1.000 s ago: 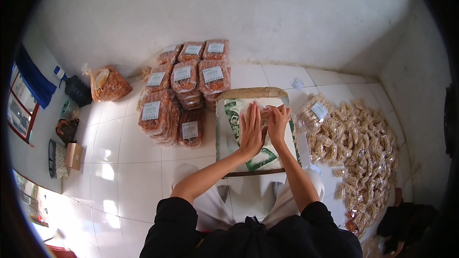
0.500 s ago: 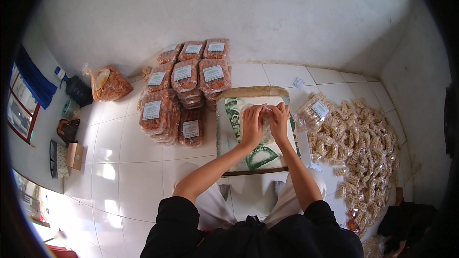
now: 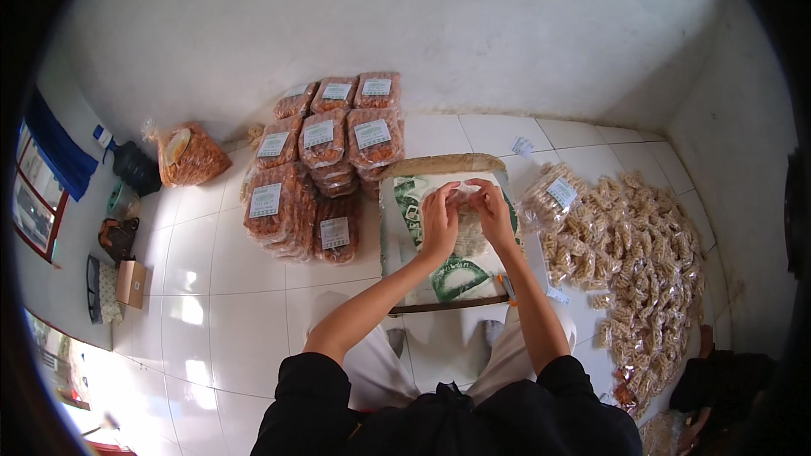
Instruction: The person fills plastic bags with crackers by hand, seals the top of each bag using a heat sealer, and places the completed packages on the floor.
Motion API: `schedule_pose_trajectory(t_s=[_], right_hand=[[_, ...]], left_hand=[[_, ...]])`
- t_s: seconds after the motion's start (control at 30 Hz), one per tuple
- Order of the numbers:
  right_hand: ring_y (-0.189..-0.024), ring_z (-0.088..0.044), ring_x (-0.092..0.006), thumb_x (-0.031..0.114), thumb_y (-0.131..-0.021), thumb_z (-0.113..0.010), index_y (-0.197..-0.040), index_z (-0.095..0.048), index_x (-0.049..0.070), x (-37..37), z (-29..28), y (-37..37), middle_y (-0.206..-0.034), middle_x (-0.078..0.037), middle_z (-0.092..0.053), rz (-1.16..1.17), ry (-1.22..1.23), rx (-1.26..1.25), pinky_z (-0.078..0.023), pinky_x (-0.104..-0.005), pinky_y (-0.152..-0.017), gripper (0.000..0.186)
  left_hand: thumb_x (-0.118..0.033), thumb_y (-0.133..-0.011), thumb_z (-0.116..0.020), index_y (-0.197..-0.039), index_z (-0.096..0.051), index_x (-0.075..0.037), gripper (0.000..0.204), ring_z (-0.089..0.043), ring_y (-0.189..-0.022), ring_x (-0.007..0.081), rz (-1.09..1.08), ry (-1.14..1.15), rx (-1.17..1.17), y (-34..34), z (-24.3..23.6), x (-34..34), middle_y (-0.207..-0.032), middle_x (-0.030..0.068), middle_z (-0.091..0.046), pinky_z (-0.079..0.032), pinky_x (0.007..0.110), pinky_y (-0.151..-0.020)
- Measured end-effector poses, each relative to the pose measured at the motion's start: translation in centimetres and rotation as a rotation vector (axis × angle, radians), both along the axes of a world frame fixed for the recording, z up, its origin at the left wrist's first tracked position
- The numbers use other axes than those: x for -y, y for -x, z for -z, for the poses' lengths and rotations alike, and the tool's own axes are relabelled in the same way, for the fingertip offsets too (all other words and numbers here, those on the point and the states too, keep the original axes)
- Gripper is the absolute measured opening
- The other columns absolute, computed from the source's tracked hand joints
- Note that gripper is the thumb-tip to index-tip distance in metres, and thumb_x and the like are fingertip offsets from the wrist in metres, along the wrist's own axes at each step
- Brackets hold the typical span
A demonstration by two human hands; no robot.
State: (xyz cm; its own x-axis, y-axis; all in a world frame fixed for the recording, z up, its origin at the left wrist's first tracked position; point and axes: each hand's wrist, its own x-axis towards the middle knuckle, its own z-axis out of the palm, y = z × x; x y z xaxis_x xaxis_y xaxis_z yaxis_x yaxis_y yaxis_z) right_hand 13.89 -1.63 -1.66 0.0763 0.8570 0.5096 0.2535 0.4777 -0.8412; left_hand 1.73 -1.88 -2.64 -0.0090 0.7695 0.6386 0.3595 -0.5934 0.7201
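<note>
A clear plastic bag with pale contents (image 3: 471, 241) lies on a low table (image 3: 427, 162) topped with a white and green printed sack (image 3: 405, 263). My left hand (image 3: 440, 218) and my right hand (image 3: 492, 213) meet at the far end of this bag. Both have their fingers bent in and pinch its clear plastic. What each fingertip grips is partly hidden. Beside my right forearm, at the near right of the tabletop, shows a small orange-handled tool (image 3: 507, 287); its kind is unclear.
Left of the table stand stacked labelled packs of reddish-brown snacks (image 3: 323, 137). On the right spreads a large heap of small bags of pale twisted snacks (image 3: 638, 262), with a larger labelled pack (image 3: 553, 196) at its edge. Another person's dark sleeve (image 3: 726, 384) appears at lower right.
My hands have shifted slightly nearer and their fingertips are more bent around the bag's far end. The orange-handled tool now shows beside my right forearm. The other person's arm has moved.
</note>
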Motion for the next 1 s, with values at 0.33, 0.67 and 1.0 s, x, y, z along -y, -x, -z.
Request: schedule_pose_trajectory(t_s=[0.33, 0.67, 1.0], right_hand=[[-0.072, -0.057, -0.0155, -0.001, -0.086, -0.053, -0.094, -0.049, 0.0, -0.1, 0.1, 0.0, -0.081, -0.009, -0.055, 0.031, 0.075, -0.135, -0.046, -0.026, -0.067, 0.01], [-0.075, -0.05, -0.0264, 0.005, -0.083, -0.055, -0.088, -0.057, 0.003, 0.1, -0.7, 0.4, -0.079, -0.01, -0.056, 0.202, -0.014, 0.247, -0.041, -0.0366, -0.072, 0.006], [-0.082, -0.047, -0.0278, 0.008, -0.084, -0.053, -0.082, -0.057, 0.006, 0.0, -0.3, 0.9, -0.081, -0.007, -0.054, 0.282, -0.016, 0.341, -0.034, -0.0392, -0.08, 0.005]], left_hand=[[-0.007, -0.086, -0.051, -0.113, -0.05, -0.007, 0.027, -0.053, -0.091, 0.0212, 0.036, 0.086, 0.074, -0.3, -0.6, -0.2, -0.091, 0.0084, -0.058, -0.036, 0.036, -0.086], [0.005, -0.084, -0.052, -0.104, -0.044, -0.001, 0.022, -0.058, -0.084, 0.0152, 0.203, 0.148, 0.388, -0.2, -0.4, -0.8, -0.092, 0.0089, -0.054, -0.046, 0.026, -0.076], [0.005, -0.079, -0.059, -0.104, -0.047, -0.001, 0.028, -0.051, -0.099, 0.0211, 0.112, 0.011, 0.041, 1.0, -0.4, -1.2, -0.107, 0.012, -0.047, -0.043, 0.03, -0.084]])
